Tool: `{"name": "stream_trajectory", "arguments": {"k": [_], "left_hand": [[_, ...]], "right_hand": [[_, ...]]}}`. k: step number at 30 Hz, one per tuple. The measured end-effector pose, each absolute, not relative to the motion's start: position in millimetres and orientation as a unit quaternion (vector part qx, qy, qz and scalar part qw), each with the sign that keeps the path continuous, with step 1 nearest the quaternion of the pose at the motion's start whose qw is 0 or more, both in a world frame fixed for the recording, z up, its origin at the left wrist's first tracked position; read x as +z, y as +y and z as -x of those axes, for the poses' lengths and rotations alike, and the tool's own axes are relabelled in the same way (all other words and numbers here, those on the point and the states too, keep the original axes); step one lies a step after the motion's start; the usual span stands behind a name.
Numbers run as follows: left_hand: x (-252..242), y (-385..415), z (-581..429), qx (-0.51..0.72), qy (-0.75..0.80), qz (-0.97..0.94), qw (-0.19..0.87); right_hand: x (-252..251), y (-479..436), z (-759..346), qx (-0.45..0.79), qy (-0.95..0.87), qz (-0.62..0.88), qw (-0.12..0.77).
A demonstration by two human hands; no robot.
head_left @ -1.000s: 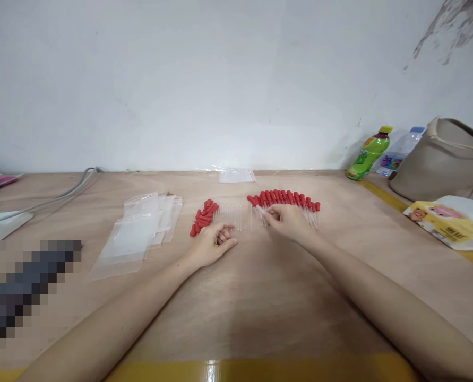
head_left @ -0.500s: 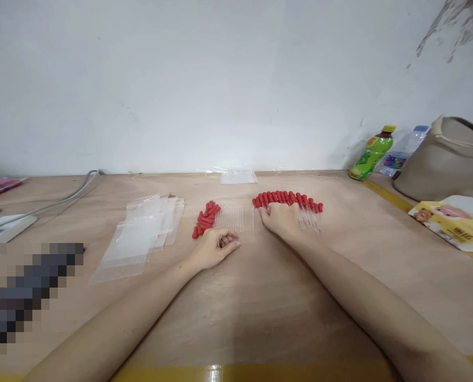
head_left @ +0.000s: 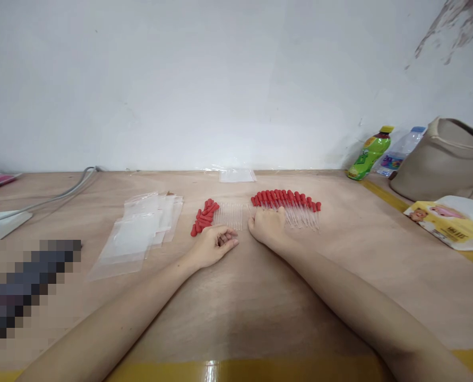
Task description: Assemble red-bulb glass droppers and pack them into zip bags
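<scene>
Two hands [head_left: 214,246], two bottles [head_left: 369,154], one handbag [head_left: 423,164] — and roughly fourteen red-bulbed droppers [head_left: 290,196], though overlap blurs the count.

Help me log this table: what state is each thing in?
Clear thin tubes: side by side, uncapped
Loose red tapered caps: heaped
Red-capped clear tubes: lined up, partly hidden
Translucent flat plastic bags: overlapping
Green-labelled plastic bottle: capped
Clear plastic bottle: capped
Beige bag: standing
Yellow-printed white packet: lying down
Left hand: fingers loosely curled
Right hand: fingers bent, grip unclear
</scene>
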State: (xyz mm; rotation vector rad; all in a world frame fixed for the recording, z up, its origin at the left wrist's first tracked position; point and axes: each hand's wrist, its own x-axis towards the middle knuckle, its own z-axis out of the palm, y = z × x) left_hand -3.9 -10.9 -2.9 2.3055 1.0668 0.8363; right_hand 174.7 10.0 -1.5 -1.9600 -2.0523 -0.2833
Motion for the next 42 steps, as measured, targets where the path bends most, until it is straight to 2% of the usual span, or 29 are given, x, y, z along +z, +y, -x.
{"name": "stream_trajectory", "arguments": {"k": [5,8,12,14,19,21,32,36,40,42], "left_hand": [[-3,-16,9,0.365,0.389,-0.838,0.117],[3,-13,19,0.394,0.454,-0.798,0.041],[10,3,38,0.365,0.561,-0.742,-0.03],[11,13,46,0.346,0.596,-0.725,-0.014],[8,29,56,0.298,0.62,-0.713,0.139],[7,33,58,0.296,0.616,-0.712,0.163],[3,42,67,0.35,0.603,-0.692,0.188],[14,41,69,0.385,0.603,-0.68,0.159],[29,30,58,0.459,0.547,-0.688,0.127],[31,18,44,0.448,0.503,-0.727,0.133]], "right_hand": [[-11,3,-177,-0.151,-0.715,0.658,0.179],[-17,-7,-183,-0.185,-0.724,0.622,0.232],[-18,-23,-197,-0.162,-0.755,0.57,0.281],[-16,-30,-204,-0.137,-0.76,0.567,0.288],[-12,-33,-211,-0.074,-0.795,0.518,0.308],[-12,-31,-212,-0.053,-0.803,0.505,0.311],[-17,-27,-214,-0.004,-0.813,0.488,0.317],[-19,-26,-214,-0.003,-0.813,0.482,0.327],[-22,-24,-214,-0.015,-0.817,0.463,0.344],[-23,-23,-214,-0.027,-0.821,0.452,0.349]]}}
